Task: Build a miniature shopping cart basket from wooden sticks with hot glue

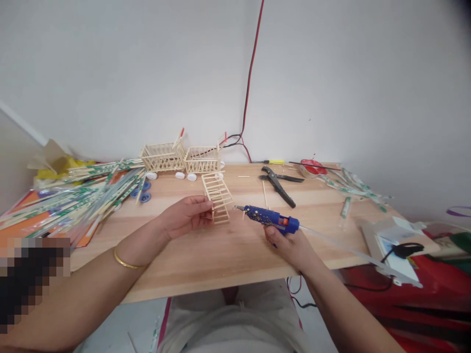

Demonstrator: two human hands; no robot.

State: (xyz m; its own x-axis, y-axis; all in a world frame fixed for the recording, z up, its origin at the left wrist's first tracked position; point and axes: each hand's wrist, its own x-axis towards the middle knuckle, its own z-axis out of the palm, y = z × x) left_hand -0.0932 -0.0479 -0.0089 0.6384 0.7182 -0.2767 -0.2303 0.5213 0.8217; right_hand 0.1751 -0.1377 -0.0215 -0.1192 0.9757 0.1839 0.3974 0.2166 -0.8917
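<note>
My left hand (191,215) pinches a small wooden stick frame (219,196) by its left edge, tilted above the tabletop. Thin rungs cross the frame like a ladder. In my right hand (287,242) is a blue hot glue gun (272,219), its nozzle pointing left, close to the frame's lower right side. A clear glue stick (331,238) trails out of the gun's back end. Behind the frame stand two miniature stick carts, the left cart (162,156) and the right cart (203,159), both with white wheels and red-tipped handles.
Wrapped bundles of sticks (106,191) cover the table's left side, beside blue wheels (145,197). Black-handled cutters (279,189), a yellow-handled tool (275,162) and a red dish (313,168) lie at the back right. A white box (390,245) sits at the right edge.
</note>
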